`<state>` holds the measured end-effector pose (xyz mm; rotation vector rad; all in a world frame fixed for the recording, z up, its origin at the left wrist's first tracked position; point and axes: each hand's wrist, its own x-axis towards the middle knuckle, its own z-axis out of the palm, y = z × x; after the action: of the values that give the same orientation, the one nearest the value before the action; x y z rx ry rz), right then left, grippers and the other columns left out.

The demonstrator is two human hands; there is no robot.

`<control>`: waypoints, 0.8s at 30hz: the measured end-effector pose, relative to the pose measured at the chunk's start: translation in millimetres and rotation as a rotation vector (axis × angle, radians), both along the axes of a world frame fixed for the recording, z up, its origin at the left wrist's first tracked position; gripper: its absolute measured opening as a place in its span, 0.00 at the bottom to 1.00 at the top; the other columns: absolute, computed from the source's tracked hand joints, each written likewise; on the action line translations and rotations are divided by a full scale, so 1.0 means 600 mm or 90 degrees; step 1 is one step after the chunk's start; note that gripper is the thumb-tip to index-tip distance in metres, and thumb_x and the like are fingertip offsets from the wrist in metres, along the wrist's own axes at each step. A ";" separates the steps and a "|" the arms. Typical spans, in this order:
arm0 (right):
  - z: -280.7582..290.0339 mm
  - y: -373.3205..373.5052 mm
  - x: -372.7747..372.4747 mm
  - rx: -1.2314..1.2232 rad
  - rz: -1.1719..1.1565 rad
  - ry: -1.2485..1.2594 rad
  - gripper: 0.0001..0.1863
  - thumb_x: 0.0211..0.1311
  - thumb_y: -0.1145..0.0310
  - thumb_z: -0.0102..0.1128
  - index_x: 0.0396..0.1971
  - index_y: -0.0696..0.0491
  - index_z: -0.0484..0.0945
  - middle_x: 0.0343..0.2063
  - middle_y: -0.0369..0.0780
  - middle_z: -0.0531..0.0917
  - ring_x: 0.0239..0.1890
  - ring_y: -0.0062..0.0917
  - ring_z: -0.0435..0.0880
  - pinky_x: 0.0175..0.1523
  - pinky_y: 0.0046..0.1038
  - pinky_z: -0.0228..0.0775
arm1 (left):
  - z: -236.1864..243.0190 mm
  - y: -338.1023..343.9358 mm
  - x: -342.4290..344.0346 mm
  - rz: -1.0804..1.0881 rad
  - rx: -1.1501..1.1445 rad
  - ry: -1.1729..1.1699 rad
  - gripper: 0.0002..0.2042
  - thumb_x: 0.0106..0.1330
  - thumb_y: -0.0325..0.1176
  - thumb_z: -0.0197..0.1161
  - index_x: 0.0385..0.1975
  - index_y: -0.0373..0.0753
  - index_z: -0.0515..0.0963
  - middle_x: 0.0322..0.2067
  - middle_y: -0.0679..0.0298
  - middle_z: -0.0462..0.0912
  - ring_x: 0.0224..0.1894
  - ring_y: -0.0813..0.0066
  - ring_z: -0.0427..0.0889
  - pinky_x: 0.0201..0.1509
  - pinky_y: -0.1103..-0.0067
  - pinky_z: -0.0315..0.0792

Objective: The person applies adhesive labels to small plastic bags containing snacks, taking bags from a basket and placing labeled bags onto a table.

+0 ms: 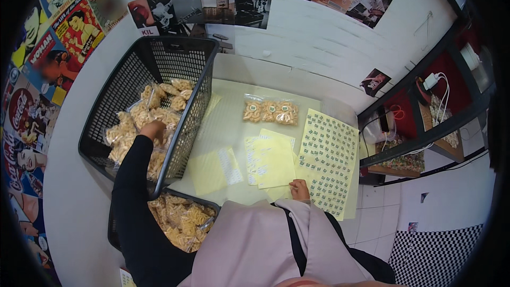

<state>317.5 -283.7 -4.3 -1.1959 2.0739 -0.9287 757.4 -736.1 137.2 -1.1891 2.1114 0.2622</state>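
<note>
My left hand (153,130) reaches into a tall black plastic basket (199,93), its fingers closed on one of the clear bags of pale, curled snacks (130,127) heaped inside. Part of that grip is hidden by the hand itself. At the lower edge of some yellow sheets (279,162) rests my right hand (299,188). Its fingers are curled, and whatever they may hold is too small to make out. Three filled snack bags (271,111) with round labels lie in a row at the table's far side. A large yellow sticker sheet (332,154) covered in small dark labels lies to the right.
Below the tall basket stands a second black basket (212,207) full of snack bags. A partly used yellow sheet (215,170) lies left of the stack on the pale tabletop (226,93). To the right rises a dark-framed shelf (435,133) with cables and a white charger (433,79).
</note>
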 end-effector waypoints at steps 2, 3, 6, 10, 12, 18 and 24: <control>0.008 -0.016 -0.004 0.002 -0.001 0.007 0.12 0.53 0.82 0.55 0.39 0.58 0.77 0.45 0.45 0.71 0.48 0.36 0.75 0.50 0.29 0.74 | 0.009 0.037 0.004 0.035 -0.074 -0.011 0.24 0.40 0.30 0.75 0.41 0.38 0.79 0.46 0.56 0.79 0.56 0.56 0.72 0.61 0.56 0.61; 0.015 -0.021 -0.004 -0.003 -0.006 0.016 0.13 0.53 0.82 0.55 0.40 0.58 0.77 0.45 0.46 0.71 0.48 0.35 0.75 0.50 0.29 0.74 | 0.009 0.050 0.008 0.002 -0.146 0.022 0.20 0.41 0.27 0.74 0.38 0.38 0.80 0.44 0.56 0.80 0.53 0.57 0.74 0.61 0.53 0.58; 0.018 -0.037 -0.001 -0.013 -0.029 -0.008 0.13 0.53 0.83 0.55 0.40 0.59 0.77 0.45 0.45 0.71 0.48 0.35 0.76 0.49 0.28 0.75 | -0.008 0.057 0.027 -0.060 -0.262 0.043 0.13 0.41 0.25 0.72 0.30 0.39 0.82 0.40 0.57 0.82 0.49 0.56 0.76 0.60 0.49 0.56; 0.015 -0.021 -0.011 0.011 -0.059 -0.012 0.13 0.53 0.83 0.55 0.39 0.59 0.76 0.46 0.45 0.71 0.48 0.34 0.76 0.50 0.27 0.75 | 0.025 0.034 0.004 -0.025 -0.163 -0.087 0.14 0.38 0.35 0.75 0.26 0.39 0.82 0.37 0.56 0.82 0.50 0.57 0.76 0.62 0.48 0.53; 0.015 -0.015 -0.009 0.023 -0.056 -0.009 0.12 0.53 0.84 0.55 0.39 0.59 0.76 0.45 0.45 0.72 0.48 0.35 0.76 0.50 0.28 0.75 | 0.046 0.011 0.010 0.005 -0.187 -0.043 0.17 0.36 0.36 0.76 0.28 0.39 0.82 0.37 0.54 0.82 0.49 0.57 0.77 0.62 0.46 0.52; -0.014 -0.014 -0.023 -0.055 -0.014 0.073 0.11 0.53 0.83 0.56 0.37 0.58 0.77 0.42 0.43 0.73 0.41 0.31 0.78 0.43 0.26 0.78 | 0.244 0.018 -0.012 0.135 -0.327 0.338 0.26 0.42 0.36 0.74 0.42 0.36 0.73 0.36 0.54 0.81 0.42 0.56 0.80 0.53 0.58 0.68; 0.039 -0.057 -0.014 -0.076 0.006 0.031 0.11 0.52 0.83 0.55 0.38 0.59 0.75 0.44 0.46 0.72 0.44 0.35 0.76 0.45 0.29 0.73 | 0.411 0.159 -0.042 0.123 -0.294 0.906 0.16 0.52 0.27 0.68 0.41 0.32 0.74 0.32 0.61 0.81 0.36 0.74 0.82 0.39 0.78 0.75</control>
<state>309.2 -317.6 19.3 -1.3006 2.0731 -1.0414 731.9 -640.8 383.8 -1.7442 3.3723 0.9717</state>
